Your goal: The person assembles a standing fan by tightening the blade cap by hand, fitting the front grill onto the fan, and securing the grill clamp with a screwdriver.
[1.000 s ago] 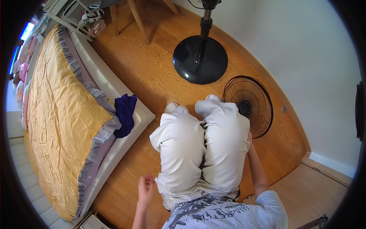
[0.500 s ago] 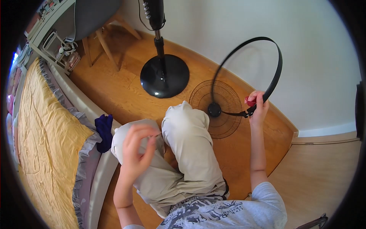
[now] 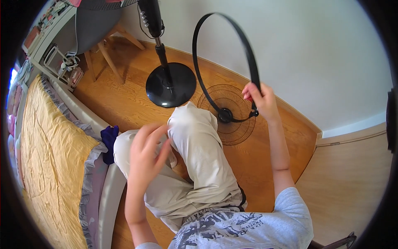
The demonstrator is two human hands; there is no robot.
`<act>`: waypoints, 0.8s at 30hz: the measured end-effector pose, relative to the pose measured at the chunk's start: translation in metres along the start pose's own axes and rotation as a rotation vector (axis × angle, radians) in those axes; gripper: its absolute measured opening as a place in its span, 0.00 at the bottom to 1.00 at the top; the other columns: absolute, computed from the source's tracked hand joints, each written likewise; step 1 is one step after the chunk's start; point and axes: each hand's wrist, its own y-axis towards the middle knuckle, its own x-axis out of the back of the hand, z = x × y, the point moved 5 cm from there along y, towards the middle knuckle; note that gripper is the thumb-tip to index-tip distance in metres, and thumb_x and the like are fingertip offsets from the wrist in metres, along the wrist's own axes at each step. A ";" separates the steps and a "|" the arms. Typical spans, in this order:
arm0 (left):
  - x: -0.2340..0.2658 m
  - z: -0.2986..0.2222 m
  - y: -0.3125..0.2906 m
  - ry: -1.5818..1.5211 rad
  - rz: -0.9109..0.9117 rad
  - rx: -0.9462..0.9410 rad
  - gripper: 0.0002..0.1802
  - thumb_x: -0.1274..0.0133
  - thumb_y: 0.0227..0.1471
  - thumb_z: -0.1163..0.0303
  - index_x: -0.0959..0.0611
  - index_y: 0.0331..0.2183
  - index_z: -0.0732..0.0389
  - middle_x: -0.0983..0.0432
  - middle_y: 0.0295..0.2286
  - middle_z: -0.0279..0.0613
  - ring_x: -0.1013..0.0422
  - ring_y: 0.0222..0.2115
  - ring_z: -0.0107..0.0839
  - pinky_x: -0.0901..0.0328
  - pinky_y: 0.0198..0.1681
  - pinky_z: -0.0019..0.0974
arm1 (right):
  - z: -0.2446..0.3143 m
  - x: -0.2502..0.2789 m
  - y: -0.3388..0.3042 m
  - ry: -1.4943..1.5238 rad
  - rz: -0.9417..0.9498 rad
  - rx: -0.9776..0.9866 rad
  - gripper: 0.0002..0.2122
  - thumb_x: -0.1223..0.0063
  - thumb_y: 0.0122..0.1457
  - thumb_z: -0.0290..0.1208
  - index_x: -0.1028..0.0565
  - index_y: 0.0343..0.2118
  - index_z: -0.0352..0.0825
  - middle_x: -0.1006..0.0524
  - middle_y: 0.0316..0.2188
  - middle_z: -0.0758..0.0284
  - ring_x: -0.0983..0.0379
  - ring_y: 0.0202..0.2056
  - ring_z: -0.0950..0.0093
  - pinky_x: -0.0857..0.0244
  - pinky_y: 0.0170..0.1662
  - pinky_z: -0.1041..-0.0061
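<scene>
My right hand [image 3: 262, 99] grips a thin black fan-grille ring [image 3: 195, 45], held upright above the floor near the wall. The ring's small clasp [image 3: 253, 113] is just below my fingers. Behind the ring, a round wire fan grille [image 3: 238, 135] with a black centre lies flat on the floor. My left hand [image 3: 147, 153], blurred by motion, hovers over my left knee. Its fingers are bent, with the thumb apart from them; nothing shows clearly between them. A black fan stand [image 3: 172, 85] on a round base rises beyond my knees.
To the left is a bed with a yellow cover [image 3: 54, 162]; a dark blue cloth [image 3: 109, 143] hangs at its edge. A grey chair [image 3: 97, 25] with wooden legs and a white cart [image 3: 58, 62] stand at the far left. A white wall [image 3: 315, 62] closes off the right.
The ring and my right hand have swung left and upward. My left hand has moved slightly down, its thumb and fingers farther apart. The view has shifted a little.
</scene>
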 end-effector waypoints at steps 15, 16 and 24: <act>-0.068 0.031 -0.390 -0.435 -0.240 1.236 0.18 0.49 0.38 0.76 0.34 0.35 0.64 0.31 0.29 0.41 0.35 0.28 0.25 0.38 0.28 0.26 | -0.226 0.025 -0.172 -0.990 -0.089 -0.171 0.07 0.54 0.49 0.31 0.29 0.26 0.32 0.33 0.22 0.65 0.38 0.28 0.67 0.41 0.29 0.72; -0.065 0.032 -0.381 -0.437 -0.236 1.237 0.18 0.49 0.38 0.76 0.34 0.35 0.64 0.31 0.29 0.41 0.35 0.28 0.25 0.38 0.28 0.26 | -0.238 0.025 -0.180 -0.992 -0.090 -0.174 0.07 0.54 0.49 0.31 0.29 0.26 0.32 0.33 0.22 0.65 0.38 0.28 0.67 0.41 0.29 0.72; -0.065 0.031 -0.349 -0.153 0.206 1.175 0.34 0.45 0.33 0.60 0.36 0.45 0.60 0.32 0.37 0.50 0.35 0.39 0.44 0.40 0.39 0.36 | -0.319 0.012 -0.187 -0.613 -0.199 -0.451 0.10 0.56 0.51 0.32 0.31 0.22 0.29 0.34 0.17 0.62 0.37 0.22 0.69 0.43 0.25 0.74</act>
